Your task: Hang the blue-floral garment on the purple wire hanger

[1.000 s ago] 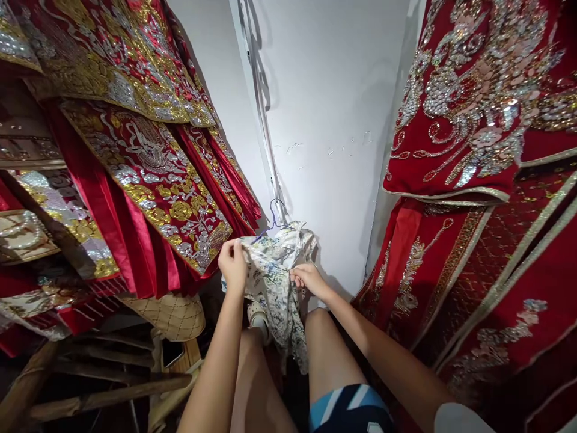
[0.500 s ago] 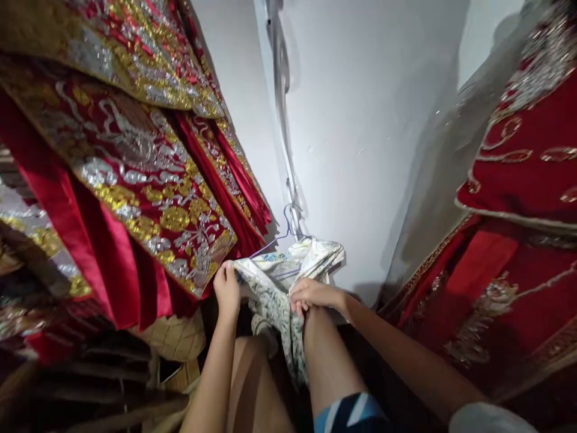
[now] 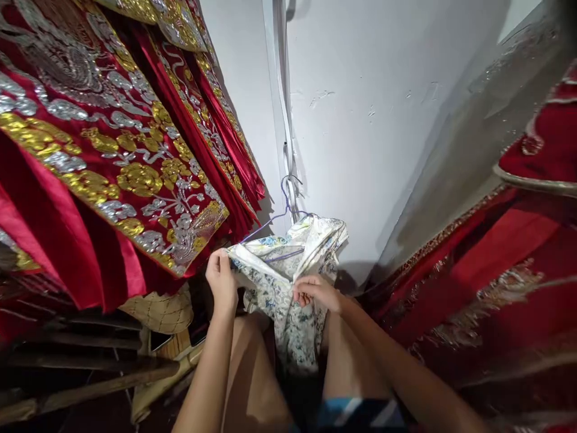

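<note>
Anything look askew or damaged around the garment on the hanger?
The floral garment sits askew: its neckline gapes, showing the purple hanger inside, with the left hand and right hand pinching its fabric. Behind, the white wall has small marks, possibly chips or scuffs. I see no spill.

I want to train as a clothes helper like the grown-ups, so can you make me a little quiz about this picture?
1. True or false: the left hand and the right hand both grip the flowery garment.
2. What colour is the hanger?
A) yellow
B) purple
C) green
3. Fill in the word: the sparkly costume at the left of the picture is mostly ____, with gold and silver patterns.

Key: 1 true; 2 B; 3 red
</note>
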### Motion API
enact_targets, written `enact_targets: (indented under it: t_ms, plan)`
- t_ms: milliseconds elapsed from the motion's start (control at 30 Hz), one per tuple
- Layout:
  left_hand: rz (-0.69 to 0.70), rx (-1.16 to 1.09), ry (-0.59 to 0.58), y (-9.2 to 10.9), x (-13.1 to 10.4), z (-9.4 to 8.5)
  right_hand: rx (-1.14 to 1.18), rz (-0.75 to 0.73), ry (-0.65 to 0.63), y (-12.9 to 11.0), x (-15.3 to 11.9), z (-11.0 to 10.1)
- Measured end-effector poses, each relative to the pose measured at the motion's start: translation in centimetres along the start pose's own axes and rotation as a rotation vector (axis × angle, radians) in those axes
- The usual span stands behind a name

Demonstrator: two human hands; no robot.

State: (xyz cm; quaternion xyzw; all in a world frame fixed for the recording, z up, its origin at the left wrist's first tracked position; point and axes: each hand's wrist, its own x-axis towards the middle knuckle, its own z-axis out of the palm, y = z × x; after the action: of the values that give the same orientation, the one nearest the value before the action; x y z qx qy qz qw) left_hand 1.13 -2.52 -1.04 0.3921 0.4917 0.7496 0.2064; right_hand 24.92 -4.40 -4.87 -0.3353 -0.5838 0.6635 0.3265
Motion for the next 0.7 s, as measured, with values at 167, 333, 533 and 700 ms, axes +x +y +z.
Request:
enact_targets:
  t_ms: [167,333,533,700]
  plan:
    - [0.027,0.206,-0.009,-1.2,0.5,-0.5,-0.052,0.083,-0.233,-0.9,2.9,-1.8]
    - [-0.003,0.204,-0.012,-1.4,0.5,-1.3,-0.026,0.102,-0.302,0.4,3.1,-0.7]
    - [0.088,0.258,-0.158,1.1,0.7,-1.7,0.134,-0.081,0.064,2.4,0.5,1.4]
    - [-0.095,0.033,-0.075,0.5,0.5,-0.9,0.145,-0.080,0.134,2.6,-0.7,2.6]
